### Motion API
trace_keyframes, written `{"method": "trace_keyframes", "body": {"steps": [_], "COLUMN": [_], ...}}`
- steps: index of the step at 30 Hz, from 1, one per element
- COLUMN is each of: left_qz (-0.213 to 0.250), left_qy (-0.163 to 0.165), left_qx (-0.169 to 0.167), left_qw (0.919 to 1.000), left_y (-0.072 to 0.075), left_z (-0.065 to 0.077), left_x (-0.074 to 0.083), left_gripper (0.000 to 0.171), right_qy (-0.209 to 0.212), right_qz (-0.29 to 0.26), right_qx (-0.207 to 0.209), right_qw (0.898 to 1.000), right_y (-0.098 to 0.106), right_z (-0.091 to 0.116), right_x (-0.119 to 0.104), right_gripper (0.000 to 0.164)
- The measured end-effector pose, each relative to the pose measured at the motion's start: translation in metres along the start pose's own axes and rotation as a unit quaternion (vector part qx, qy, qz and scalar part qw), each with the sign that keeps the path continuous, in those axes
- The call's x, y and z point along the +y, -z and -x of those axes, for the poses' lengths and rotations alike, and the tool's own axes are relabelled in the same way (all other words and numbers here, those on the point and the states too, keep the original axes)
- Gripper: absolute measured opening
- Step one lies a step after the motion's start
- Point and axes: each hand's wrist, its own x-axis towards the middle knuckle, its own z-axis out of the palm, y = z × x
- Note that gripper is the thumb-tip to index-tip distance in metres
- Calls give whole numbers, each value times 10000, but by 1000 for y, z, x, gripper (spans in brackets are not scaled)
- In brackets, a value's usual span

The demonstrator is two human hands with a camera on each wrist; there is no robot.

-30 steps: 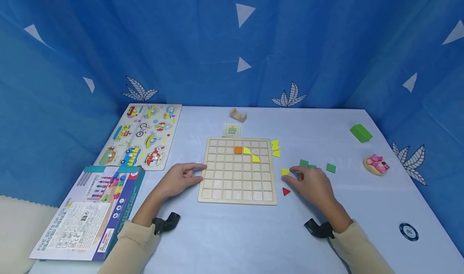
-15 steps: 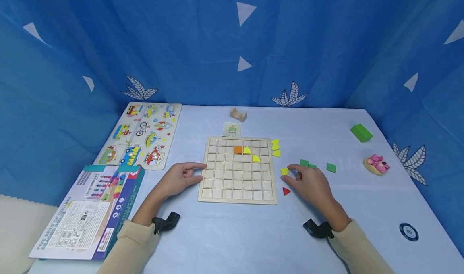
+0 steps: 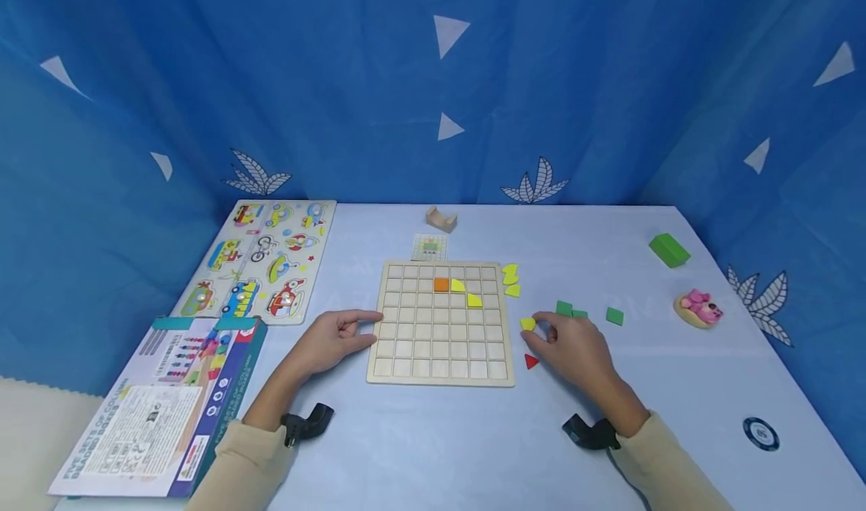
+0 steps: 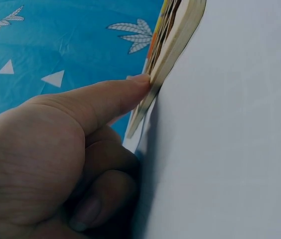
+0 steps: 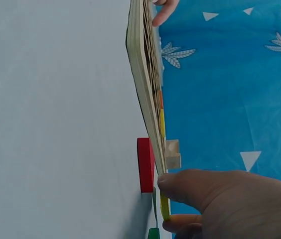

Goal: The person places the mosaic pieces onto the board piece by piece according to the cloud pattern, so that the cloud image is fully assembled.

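My right hand (image 3: 575,342) pinches a yellow quarter-circle tile (image 3: 527,324) between thumb and forefinger, just right of a wooden grid board (image 3: 433,349). The right wrist view shows the tile's yellow edge (image 5: 165,205) by the thumb. At the board's left edge, the thumb and forefinger of my left hand (image 3: 331,338) reach to the frame; its other fingers curl beneath in the left wrist view. An orange square (image 3: 441,285) and two yellow quarter-circles (image 3: 474,300) lie in the grid. A red triangle (image 3: 531,361) is near my right thumb, with green squares (image 3: 564,308) beyond the hand.
Several yellow tiles (image 3: 510,279) line the board's upper right side. A pattern card (image 3: 429,247) and wooden holder (image 3: 441,219) stand behind it. Left are a vehicle puzzle (image 3: 257,263) and a box (image 3: 142,428); right, a green block (image 3: 670,250), pink toy (image 3: 699,309) and round chip (image 3: 761,433).
The yellow tile has turned a little in my right fingers and shifted very slightly left. My left hand keeps its place at the board, and the head view has tipped slightly upward.
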Motion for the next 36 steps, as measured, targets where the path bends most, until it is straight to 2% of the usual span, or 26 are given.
{"method": "trace_keyframes", "body": {"steps": [14,21,36], "left_qz": [41,0,-6], "left_qy": [-81,-134,-118], "left_qx": [-4,58,62], "left_qw": [10000,9999,9999], "left_y": [-2,-1,-2], "left_z": [0,0,0], "left_x": [-1,-1,-1], "left_gripper": [36,35,36], "right_qy": [-202,-244,-211], "right_qz": [-282,-346,-259], "right_qx": [3,-156,-73], "right_qw": [9994,9990,9994], "right_y": [1,-8,-28], "right_z": [-2,-8,-19], "right_x": [-22,-44,-69], "right_gripper": [42,44,43]}}
